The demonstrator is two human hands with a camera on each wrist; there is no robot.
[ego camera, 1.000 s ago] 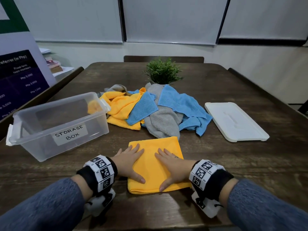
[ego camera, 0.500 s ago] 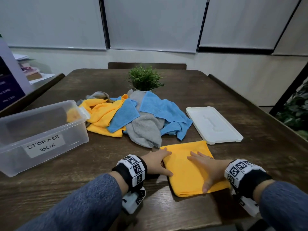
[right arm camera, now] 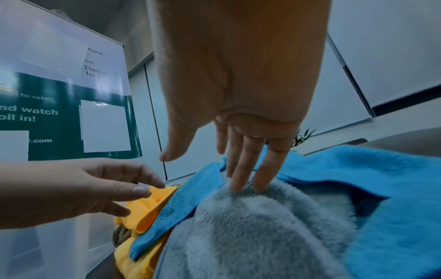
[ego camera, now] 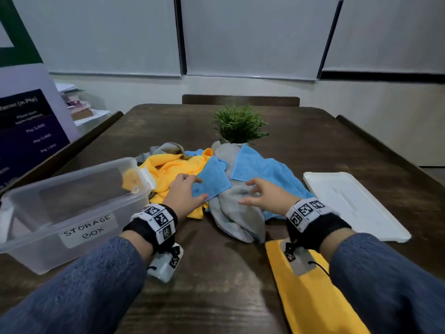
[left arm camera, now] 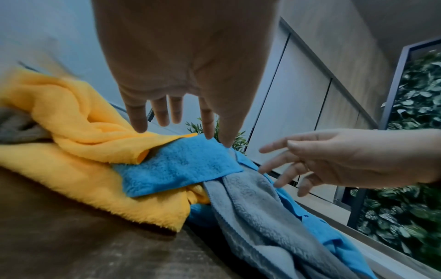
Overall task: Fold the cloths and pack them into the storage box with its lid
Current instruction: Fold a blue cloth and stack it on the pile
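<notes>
Here, in the head view, both hands reach into the heap on the desk [ego camera: 216,297]: the left hand [ego camera: 184,194] lies at the near-left edge of the small blue cloth [ego camera: 213,180], while the right hand [ego camera: 262,195] hovers over the grey cloth [ego camera: 237,213] just to its right, so the left grip is nearer, with the storage box [ego camera: 72,210] further left. In the left wrist view, straight fingers [left arm camera: 138,120] hang released just above that blue cloth [left arm camera: 176,168], holding nothing. In the right wrist view, straight fingertips [right arm camera: 238,181] touch the grey cloth [right arm camera: 250,226], released too.

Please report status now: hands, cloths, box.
Both hands open: left hand at blue cloth, right hand fingers on grey cloth. Folded yellow cloth waits on table. Box open, lid aside.
</notes>
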